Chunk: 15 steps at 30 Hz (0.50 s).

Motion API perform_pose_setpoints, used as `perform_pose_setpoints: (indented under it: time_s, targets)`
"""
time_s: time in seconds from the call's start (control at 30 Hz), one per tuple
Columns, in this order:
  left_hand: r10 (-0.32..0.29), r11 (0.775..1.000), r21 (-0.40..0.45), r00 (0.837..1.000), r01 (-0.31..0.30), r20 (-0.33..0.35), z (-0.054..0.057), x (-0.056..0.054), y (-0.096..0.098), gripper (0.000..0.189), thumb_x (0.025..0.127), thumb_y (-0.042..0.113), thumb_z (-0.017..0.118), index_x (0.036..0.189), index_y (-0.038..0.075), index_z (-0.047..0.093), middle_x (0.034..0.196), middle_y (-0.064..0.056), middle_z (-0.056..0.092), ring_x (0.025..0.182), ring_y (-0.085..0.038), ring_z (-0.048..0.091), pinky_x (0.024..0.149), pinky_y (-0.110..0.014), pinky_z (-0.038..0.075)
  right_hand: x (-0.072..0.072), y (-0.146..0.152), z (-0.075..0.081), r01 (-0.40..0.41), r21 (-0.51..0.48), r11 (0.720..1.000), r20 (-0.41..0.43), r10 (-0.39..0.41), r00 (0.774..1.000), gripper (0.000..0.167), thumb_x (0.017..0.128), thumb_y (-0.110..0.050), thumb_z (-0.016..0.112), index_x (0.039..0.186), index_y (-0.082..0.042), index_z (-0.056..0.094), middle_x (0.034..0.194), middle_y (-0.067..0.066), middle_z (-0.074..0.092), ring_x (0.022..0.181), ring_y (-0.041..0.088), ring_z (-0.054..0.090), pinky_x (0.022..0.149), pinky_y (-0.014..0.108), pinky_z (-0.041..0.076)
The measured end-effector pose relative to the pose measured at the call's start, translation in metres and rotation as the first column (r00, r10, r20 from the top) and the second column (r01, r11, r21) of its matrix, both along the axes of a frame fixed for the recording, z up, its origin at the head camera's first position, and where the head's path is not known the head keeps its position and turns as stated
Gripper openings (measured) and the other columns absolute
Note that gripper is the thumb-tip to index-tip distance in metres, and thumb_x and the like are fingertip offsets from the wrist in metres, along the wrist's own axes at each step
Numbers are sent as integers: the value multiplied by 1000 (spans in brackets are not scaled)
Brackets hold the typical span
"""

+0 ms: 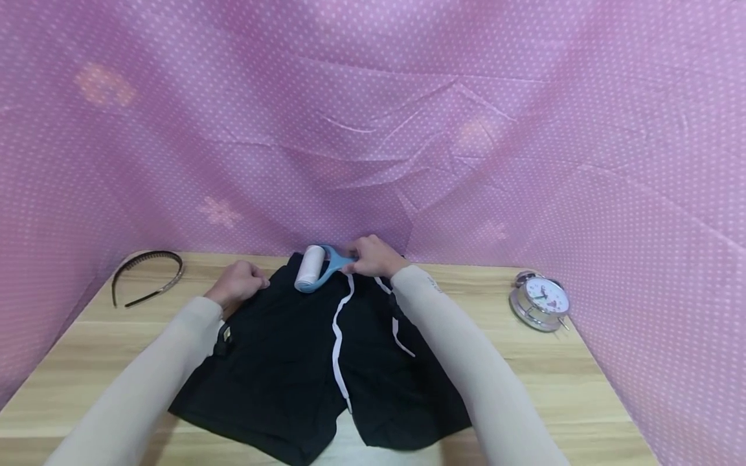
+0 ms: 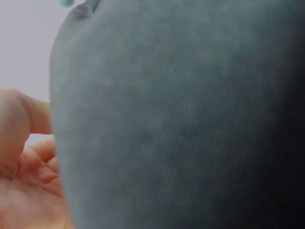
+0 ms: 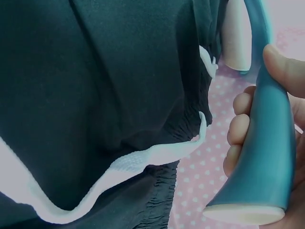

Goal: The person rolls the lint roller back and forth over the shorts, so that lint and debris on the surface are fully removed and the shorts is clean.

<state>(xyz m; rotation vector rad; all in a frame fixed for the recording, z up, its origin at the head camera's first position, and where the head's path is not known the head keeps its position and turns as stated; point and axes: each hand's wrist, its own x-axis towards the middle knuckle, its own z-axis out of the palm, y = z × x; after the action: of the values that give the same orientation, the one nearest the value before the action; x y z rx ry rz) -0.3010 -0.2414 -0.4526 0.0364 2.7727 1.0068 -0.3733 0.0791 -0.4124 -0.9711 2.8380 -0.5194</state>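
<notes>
Black shorts (image 1: 280, 362) with a long white drawstring (image 1: 337, 343) lie spread on the table, waistband at the far side. My left hand (image 1: 236, 283) grips the shorts at their upper left edge; in the left wrist view the dark cloth (image 2: 167, 114) hides most of its fingers. My right hand (image 1: 373, 257) holds a lint roller (image 1: 311, 266) by its blue handle (image 3: 269, 148), fingers wrapped round it. The roller's white roll points left, over the waistband of the shorts; whether it touches the cloth I cannot tell.
A dark headband (image 1: 149, 254) lies at the table's far left. On the right stands a silver twin-bell alarm clock (image 1: 542, 299). Pink dotted cloth (image 1: 373, 129) hangs behind and along both sides of the wooden table (image 1: 559, 388).
</notes>
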Motion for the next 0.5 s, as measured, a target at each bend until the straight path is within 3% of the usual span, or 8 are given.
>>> perform_pose_setpoints:
  time_s: [0.1,0.27,0.5]
  targets:
    - [0,1000,-5,1000,0,-3,-1,0,-1,23,98,20,60,97,2,75,88,-6,68,78,-19,55,73,-28,46,0,0,0,-1,6,1000,2,1,1000,25,87,-38,77,82,-18,63,66,-7,46,61,9,41,57,22,35]
    - [2,1000,-20,1000,-2,-8,-2,0,-1,25,97,22,61,103,3,76,99,-10,72,85,-21,59,79,-31,49,1,3,1,18,5,1000,19,-18,1000,25,86,-37,79,84,-16,66,68,-6,47,62,10,42,59,23,36]
    - [8,1000,-17,1000,-8,-7,-1,1,-1,26,97,21,60,105,3,76,104,-12,72,87,-22,59,77,-31,49,-1,9,2,22,-13,1000,47,-22,999,21,88,-34,77,98,-15,74,77,-4,64,67,12,51,65,24,43]
